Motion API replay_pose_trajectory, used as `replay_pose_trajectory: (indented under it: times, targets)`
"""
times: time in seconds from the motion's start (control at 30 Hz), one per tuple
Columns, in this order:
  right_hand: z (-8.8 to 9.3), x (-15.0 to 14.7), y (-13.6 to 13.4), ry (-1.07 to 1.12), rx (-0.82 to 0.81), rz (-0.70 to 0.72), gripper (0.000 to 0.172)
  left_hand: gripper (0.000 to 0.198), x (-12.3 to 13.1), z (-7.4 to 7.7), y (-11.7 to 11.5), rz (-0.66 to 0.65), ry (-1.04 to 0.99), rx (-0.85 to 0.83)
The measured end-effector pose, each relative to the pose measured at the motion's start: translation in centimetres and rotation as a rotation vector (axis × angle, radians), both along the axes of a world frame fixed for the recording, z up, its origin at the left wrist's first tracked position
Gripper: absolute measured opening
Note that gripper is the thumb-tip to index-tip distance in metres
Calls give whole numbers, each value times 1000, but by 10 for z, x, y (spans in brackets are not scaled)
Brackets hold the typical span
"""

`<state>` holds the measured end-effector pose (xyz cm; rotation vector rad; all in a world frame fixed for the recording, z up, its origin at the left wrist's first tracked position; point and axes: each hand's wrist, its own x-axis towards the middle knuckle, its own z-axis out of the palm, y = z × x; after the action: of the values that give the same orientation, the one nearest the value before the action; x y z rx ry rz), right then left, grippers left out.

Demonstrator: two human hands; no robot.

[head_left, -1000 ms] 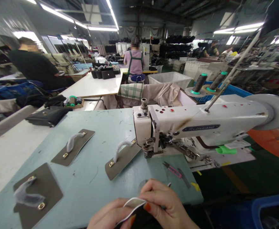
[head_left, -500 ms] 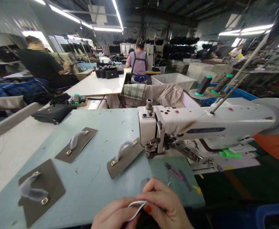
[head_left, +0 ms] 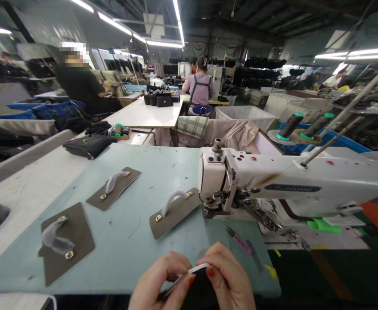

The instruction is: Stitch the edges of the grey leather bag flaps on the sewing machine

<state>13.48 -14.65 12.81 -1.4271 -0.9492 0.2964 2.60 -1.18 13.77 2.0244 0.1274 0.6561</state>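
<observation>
Both hands are at the bottom centre, pinching a dark piece with a white edge (head_left: 199, 268). My left hand (head_left: 163, 280) holds its left part between thumb and fingers. My right hand (head_left: 229, 275) grips the right part close beside it. On the pale green tabletop (head_left: 121, 241) lie grey-brown panels with wrapped handles and gold rings: one (head_left: 176, 213) just beyond my hands, one (head_left: 114, 188) farther left, and one or more overlapping (head_left: 82, 241) at the near left. Pink-handled snips (head_left: 240, 242) lie right of my right hand.
A white sewing machine (head_left: 279, 172) stands at the right, its head over the table. Behind it are thread cones (head_left: 290, 125). A black bag (head_left: 88, 145) rests at the back left. Two people (head_left: 79, 86) (head_left: 201, 86) sit at stations beyond.
The view has turned a little left, so the scene sits farther right. My hands have shifted along the white edge, which is now pinched flatter, with more dark material showing below.
</observation>
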Motion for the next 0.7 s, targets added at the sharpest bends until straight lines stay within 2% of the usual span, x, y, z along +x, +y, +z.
replay_pose_trajectory:
  times: [0.07,0.13,0.2,0.33,0.5,0.6,0.7]
  targets:
    - [1,0,1,1,-10,-12,28,11,3,-1,1,13,40,-46]
    - [1,1,1,-11,-22,-17,28,7,7,-2,3,-32,66,-34]
    - [0,4,2,-51,-41,-2,25,13,9,-4,2,-63,75,-18]
    - [-6,8,2,-188,-67,-5,20,15,11,-10,-2,-32,30,21]
    - [-15,7,6,-307,-88,-64,28,22,11,-17,-6,-110,149,106]
    - [-13,5,11,-289,-116,-77,32,23,9,-15,-4,-160,201,177]
    - [-11,8,13,-316,-147,-68,40,22,4,-9,4,-138,146,184]
